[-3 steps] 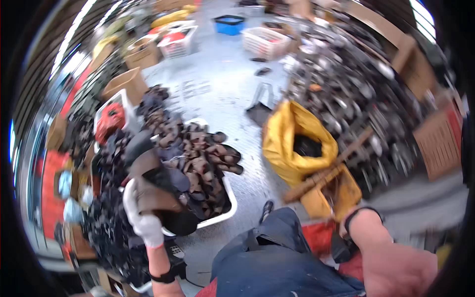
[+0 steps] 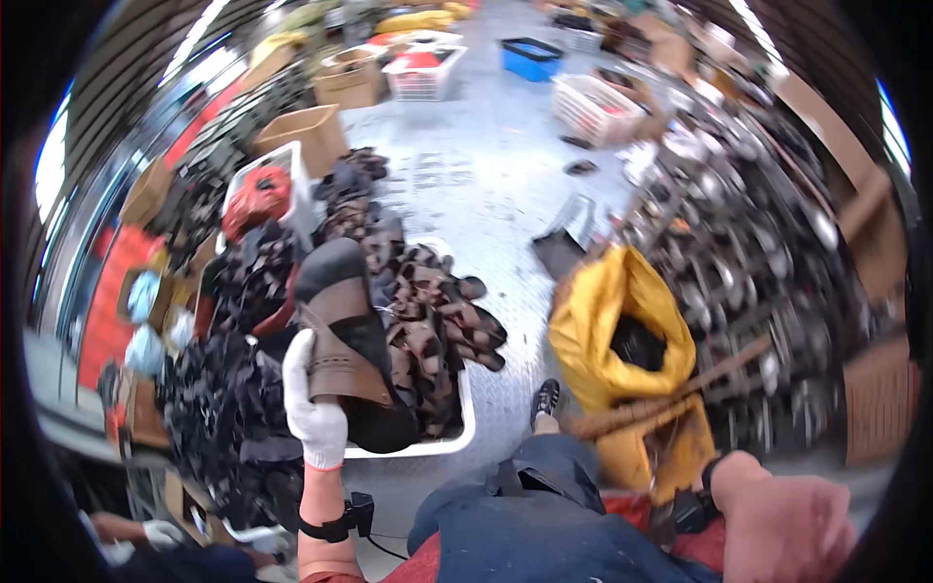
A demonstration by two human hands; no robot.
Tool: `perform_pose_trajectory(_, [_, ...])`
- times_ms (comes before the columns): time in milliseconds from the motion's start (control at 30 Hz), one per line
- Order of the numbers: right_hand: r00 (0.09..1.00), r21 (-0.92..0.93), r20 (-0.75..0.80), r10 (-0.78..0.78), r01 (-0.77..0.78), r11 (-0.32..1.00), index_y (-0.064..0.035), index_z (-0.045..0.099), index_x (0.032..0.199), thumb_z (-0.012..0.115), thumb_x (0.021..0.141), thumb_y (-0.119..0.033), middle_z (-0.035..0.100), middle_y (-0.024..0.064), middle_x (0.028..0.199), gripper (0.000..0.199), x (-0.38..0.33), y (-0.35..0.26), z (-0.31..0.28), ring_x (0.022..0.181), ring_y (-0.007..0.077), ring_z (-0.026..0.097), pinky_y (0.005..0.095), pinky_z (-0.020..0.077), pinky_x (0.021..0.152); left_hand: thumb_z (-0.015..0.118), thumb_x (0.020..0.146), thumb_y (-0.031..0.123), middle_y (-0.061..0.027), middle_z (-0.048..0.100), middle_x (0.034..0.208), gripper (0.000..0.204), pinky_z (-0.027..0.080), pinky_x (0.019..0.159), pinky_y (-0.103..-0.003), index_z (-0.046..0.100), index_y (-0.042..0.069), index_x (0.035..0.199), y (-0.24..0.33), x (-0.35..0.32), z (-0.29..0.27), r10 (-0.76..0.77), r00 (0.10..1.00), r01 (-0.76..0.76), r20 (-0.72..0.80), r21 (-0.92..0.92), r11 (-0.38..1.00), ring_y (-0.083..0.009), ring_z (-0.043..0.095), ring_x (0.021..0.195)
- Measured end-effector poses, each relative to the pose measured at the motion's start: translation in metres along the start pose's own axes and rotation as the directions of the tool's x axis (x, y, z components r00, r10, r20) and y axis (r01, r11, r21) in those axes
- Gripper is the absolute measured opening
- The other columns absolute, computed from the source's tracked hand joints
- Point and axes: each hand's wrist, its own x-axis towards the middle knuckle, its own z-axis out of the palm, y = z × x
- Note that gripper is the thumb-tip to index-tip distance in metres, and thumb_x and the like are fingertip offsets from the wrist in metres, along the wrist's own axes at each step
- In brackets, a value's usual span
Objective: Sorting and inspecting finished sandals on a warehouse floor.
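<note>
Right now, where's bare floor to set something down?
Bare floor runs between the white basket and the yellow sack, beyond the foot, and on toward the blue bin. Crowded: the heaped basket near the left hand, the dark pile left of both, and the jumble right of the sack.

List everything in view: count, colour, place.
Leather piece: one, brown and black, left of centre
Baskets: at least four, white, left and back
Small pieces: many, brown, nearest basket
Dark pieces: many, black, left
Bag: one, red, left basket
Crate: one, blue, far centre
Sack: one, yellow, right of centre
Bin: one, yellow, below sack
Stick: one, brown, beside sack
Dustpan: one, dark, behind sack
Metal parts: many, grey, right
Cartons: several, brown, both sides
Co-worker's hand: one, white-gloved, lower left
Straps: two, black, forearms
Trousers: one pair, blue, bottom
Shoe: one, black, below centre
Left hand: one, white-gloved, on leather piece
Right hand: one, bare, lower right
</note>
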Motion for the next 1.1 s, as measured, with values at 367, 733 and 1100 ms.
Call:
perform_pose_trajectory(367, [-0.049,-0.312,0.894,0.445,-0.781,0.541,-0.0060,0.062,0.104,0.063,0.077,-0.013,0.066,0.0073,0.089,0.028,-0.143,0.353,-0.073,0.077,0.0278,0.062,0.0337,0.0485,0.068,0.037,0.076,-0.011,-0.0051,0.053,0.102,0.051,0.040,0.063,-0.019,0.047,0.004,0.124,-0.061,0.004,0.079,-0.520,0.561,0.669,-0.644,-0.017,0.743,-0.0077,0.049,0.072])
perform_pose_trajectory(733, [0.133,0.263,0.842,-0.523,-0.948,0.182,-0.0040,0.056,0.118,0.054,0.087,-0.023,0.053,0.0170,0.122,0.036,-0.163,0.630,-0.026,0.104,0.0316,0.055,0.0397,0.0461,0.083,0.039,0.079,-0.007,-0.0083,0.054,0.115,0.045,0.042,0.080,-0.022,0.049,0.001,0.122,-0.151,0.163,0.205,-0.515,0.448,0.709,-0.731,-0.059,0.702,-0.0144,0.054,0.095])
perform_pose_trajectory(1100, [0.349,0.500,0.753,-0.558,-0.854,0.140,-0.0072,0.063,0.107,0.061,0.082,-0.021,0.058,0.0170,0.111,0.028,-0.206,0.891,0.099,0.090,0.0275,0.060,0.0346,0.0494,0.069,0.041,0.086,-0.006,-0.0005,0.054,0.092,0.039,0.038,0.060,-0.018,0.050,0.004,0.122,-0.240,0.419,0.293,-0.373,0.500,0.633,-0.781,0.036,0.773,-0.0042,0.045,0.068])
